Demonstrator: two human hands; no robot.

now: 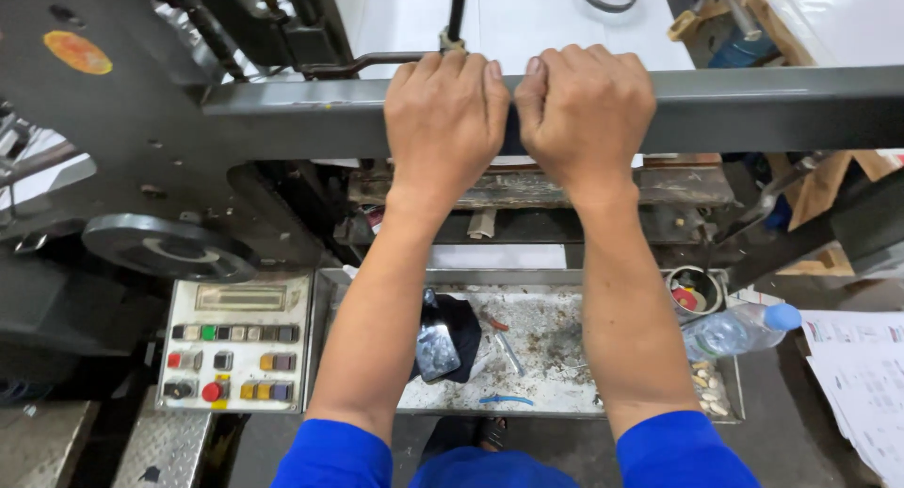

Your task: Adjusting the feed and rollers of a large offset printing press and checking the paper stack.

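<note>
Two bare hands, side by side and touching at the thumbs, on one grey metal bar [753,111] that runs level across the upper part of a printing-type machine. Left hand [444,121]: fingers curled over the far top edge of the bar, closed on it, palm down. Right hand [586,106]: same hold, fingers wrapped over the top edge, closed on the bar. Bar: by its look stiff, heavy, painted steel, smooth and possibly a little slick; best taken as shown, from above near its middle with both palms, since the ends join the machine frame. Below the wrists: worn metal tray [546,333], scratched and dusty, carrying a dark cloth with a shiny metal piece [438,347], a thin blue strip [506,399] and small scraps. Left of the tray: control panel [234,342] with rows of coloured push-buttons and a red knob. Right of the tray: small round tin [694,292], clear plastic bottle with blue cap [739,330] lying on its side, printed paper sheets [862,375]. Blue sleeves at lower edge.
</note>
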